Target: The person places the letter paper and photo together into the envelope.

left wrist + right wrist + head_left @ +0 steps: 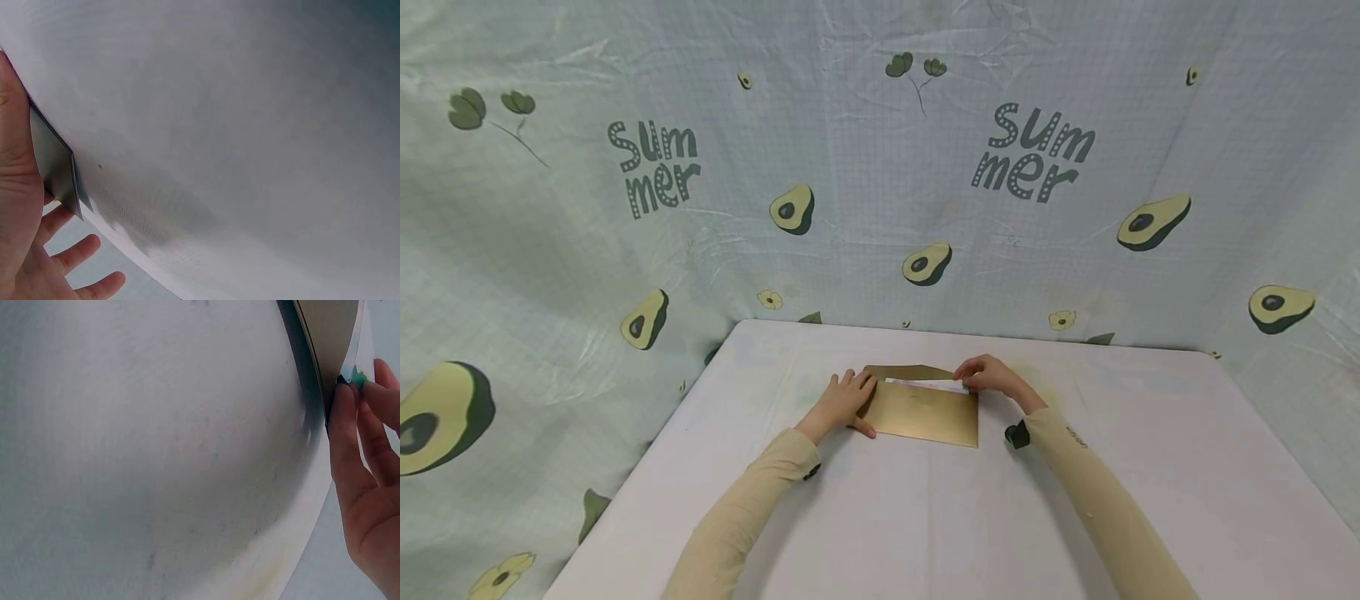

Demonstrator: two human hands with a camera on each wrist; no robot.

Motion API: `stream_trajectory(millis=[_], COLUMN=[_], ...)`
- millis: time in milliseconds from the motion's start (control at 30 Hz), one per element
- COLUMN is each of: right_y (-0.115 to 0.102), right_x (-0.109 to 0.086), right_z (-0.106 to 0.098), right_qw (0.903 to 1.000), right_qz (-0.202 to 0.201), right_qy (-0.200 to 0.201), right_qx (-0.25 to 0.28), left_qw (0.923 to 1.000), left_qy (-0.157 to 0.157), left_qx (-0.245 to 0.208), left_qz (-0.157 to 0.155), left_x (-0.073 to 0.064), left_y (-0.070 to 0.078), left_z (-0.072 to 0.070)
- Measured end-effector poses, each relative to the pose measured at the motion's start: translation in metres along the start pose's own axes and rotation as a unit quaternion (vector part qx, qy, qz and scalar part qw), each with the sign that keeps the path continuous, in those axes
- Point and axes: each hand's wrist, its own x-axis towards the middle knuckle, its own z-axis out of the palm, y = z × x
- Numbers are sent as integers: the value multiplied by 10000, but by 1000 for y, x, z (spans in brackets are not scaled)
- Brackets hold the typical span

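A gold envelope [925,417] lies on the table with its flap [910,372] folded open on the far side. From its mouth shows a strip of white paper [943,385] with coloured print; the rest is hidden inside. My left hand [844,400] holds the envelope's left end, thumb at the near edge and fingers over the far part. In the left wrist view, the envelope's corner [59,165] juts out past that hand. At the opening's right end, my right hand [988,375] pinches the paper's corner, where green print [359,377] shows in the right wrist view.
A white-covered table [880,517] spreads around the envelope. Behind it and at the sides hangs a pale curtain [857,150] printed with avocados and lettering. Dark wrist devices [1018,434] sit by both beige sleeves.
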Motion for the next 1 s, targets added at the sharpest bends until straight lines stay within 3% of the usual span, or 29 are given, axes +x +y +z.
stream_trajectory(millis=[300,367,467,567,600,700,800,1000], right_y=[0,8,49,54,51,5,-24,-37], right_x=[4,10,40,45,44,14,-8,-23], right_z=[1,2,-1,-4,-6,-7,-7,-8], right_qw=[9981,9974,9940,9913,9921,9938,9951,9966], right_qz=[138,8,-516,-588,-422,111,122,193], right_qy=[-407,-535,-899,-1093,-1098,-921,-858,-788], right_qx=[-440,-477,-351,-440,-441,-608,-483,-139], left_qw=[10000,10000,10000,10000,10000,9999,9999,10000], left_qy=[6,-5,-4,36,56,119,137,73], left_qx=[23,14,7,25,27,39,55,42], left_qz=[-2,-16,-23,5,13,42,42,26], left_x=[1,1,1,2,2,2,1,2], left_y=[-1,-1,-1,-1,-1,-2,-2,-2], left_z=[2,2,2,2,2,1,1,3])
